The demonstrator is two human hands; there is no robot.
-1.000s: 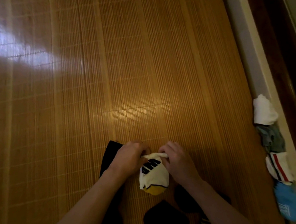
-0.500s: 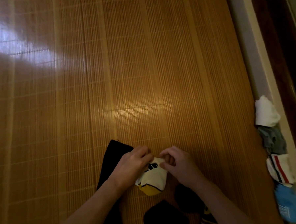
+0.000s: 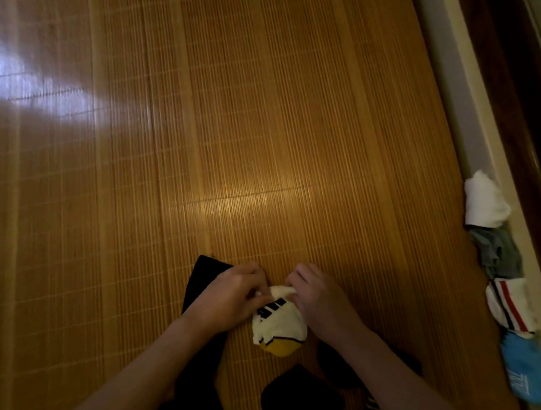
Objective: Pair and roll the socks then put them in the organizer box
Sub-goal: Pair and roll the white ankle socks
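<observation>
As the left hand (image 3: 226, 296) and right hand (image 3: 317, 298) each pinch the top edge of a white-and-yellow sock (image 3: 280, 327) lying on a bamboo mat (image 3: 266, 142), a black sock (image 3: 203, 273) lies under the left wrist and four sock bundles (image 3: 497, 254) line the mat's right edge.

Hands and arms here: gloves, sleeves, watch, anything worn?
Left hand and right hand are bare, no gloves. Left forearm and right forearm are uncovered to the frame edge, no sleeves in view. No watch, ring or wristband visible, though the light is dim.
</observation>
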